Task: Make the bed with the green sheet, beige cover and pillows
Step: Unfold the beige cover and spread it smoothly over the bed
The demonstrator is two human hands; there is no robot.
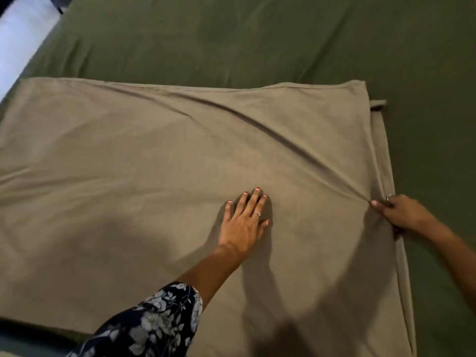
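The green sheet [257, 42] is spread over the bed. On it lies the beige cover [128, 155], folded into a wide rectangle, with a long crease running from the upper middle down to the right edge. My left hand [244, 222] lies flat on the cover, fingers straight and spread. My right hand [399, 212] pinches the cover's right edge, and the cloth is pulled taut into folds there. No pillows are in view.
A pale floor or wall strip [20, 47] shows beyond the bed's upper left corner. The bed's near edge [31, 331] is dark at the bottom left. Green sheet lies bare above and to the right of the cover.
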